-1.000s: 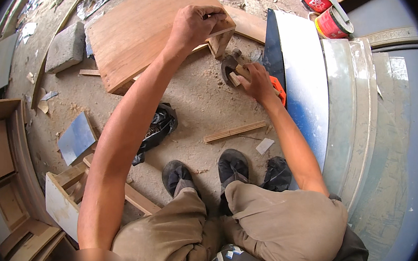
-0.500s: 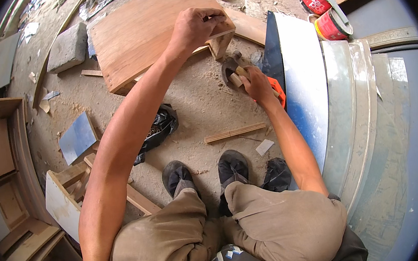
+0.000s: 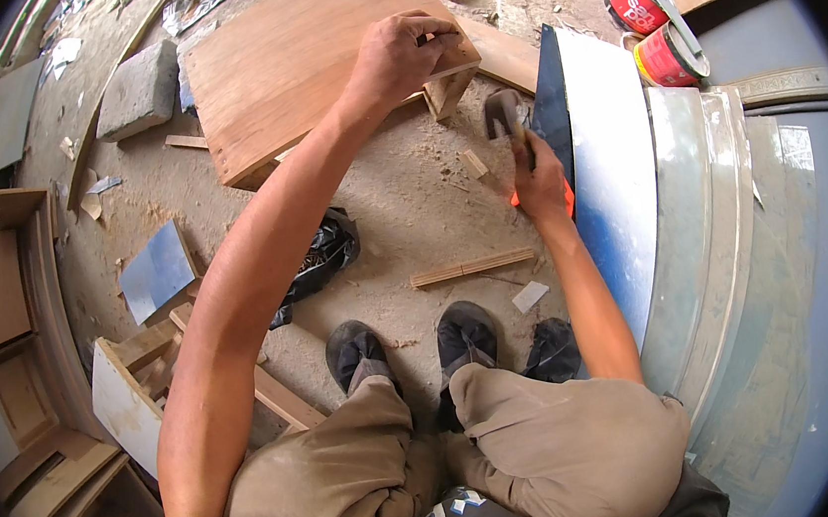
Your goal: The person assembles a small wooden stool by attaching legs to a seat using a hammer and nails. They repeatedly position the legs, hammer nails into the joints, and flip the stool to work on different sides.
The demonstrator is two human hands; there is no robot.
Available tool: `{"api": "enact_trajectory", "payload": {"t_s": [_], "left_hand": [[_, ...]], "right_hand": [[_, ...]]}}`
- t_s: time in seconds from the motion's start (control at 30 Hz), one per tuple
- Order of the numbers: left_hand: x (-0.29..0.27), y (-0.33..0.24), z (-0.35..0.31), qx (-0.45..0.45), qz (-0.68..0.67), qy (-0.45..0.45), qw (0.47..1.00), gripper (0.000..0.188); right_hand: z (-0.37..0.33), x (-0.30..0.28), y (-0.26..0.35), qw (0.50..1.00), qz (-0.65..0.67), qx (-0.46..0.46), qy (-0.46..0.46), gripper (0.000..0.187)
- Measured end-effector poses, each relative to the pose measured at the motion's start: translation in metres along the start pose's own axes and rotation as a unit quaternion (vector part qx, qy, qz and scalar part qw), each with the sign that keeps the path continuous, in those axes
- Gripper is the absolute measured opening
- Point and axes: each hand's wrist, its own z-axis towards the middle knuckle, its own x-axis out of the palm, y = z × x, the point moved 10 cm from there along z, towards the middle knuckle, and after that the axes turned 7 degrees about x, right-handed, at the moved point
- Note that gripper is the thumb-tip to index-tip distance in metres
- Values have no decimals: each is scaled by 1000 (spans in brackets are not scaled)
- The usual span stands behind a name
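A wooden box-like piece (image 3: 316, 69) with a flat plywood top lies at the far middle. At its right corner my left hand (image 3: 402, 55) rests with thumb and fingers pinched together; what they hold, if anything, is too small to make out. My right hand (image 3: 540, 179) is closed around the handle of a hammer (image 3: 504, 112). The hammer's dark head is up, right of the box corner and slightly blurred. Partly hidden behind the right hand is an orange object (image 3: 568, 196). A small wood block (image 3: 473, 163) lies on the floor left of that hand.
A white-and-blue panel (image 3: 611, 180) stands close on my right, with paint cans (image 3: 669, 56) beyond. A concrete block (image 3: 137, 91), a black plastic bag (image 3: 319, 258), a wood strip (image 3: 472, 268) and wooden frames (image 3: 24, 396) lie around. Sawdust covers the floor.
My right hand has moved right with the hammer, and its head has swung up and right, away from the small wood block. My left hand stays at the box corner.
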Motion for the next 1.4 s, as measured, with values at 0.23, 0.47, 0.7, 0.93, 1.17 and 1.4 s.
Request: {"api": "enact_trajectory", "payload": {"t_s": [0.23,0.47,0.7,0.93,1.17,1.4], "left_hand": [[-1,-2,1,3,-3,4,1000,21],[-2,0,-1,9,-19,-2,1000,21],[-3,0,0,12,-21,-11,1000,20],[1,-1,0,26,-24,-15,999,19],[-3,-2,0,13,-24,-18,999,17],[-1,2,-1,8,-28,-18,999,16]], "right_hand": [[38,-64,105,957,279,60,45,26],[58,-88,182,979,162,-18,120,32],[50,-90,212,980,144,-30,137,33],[48,-87,205,985,103,-18,134,37],[44,-90,204,992,80,-41,92,41],[44,-94,205,986,139,-31,90,43]]}}
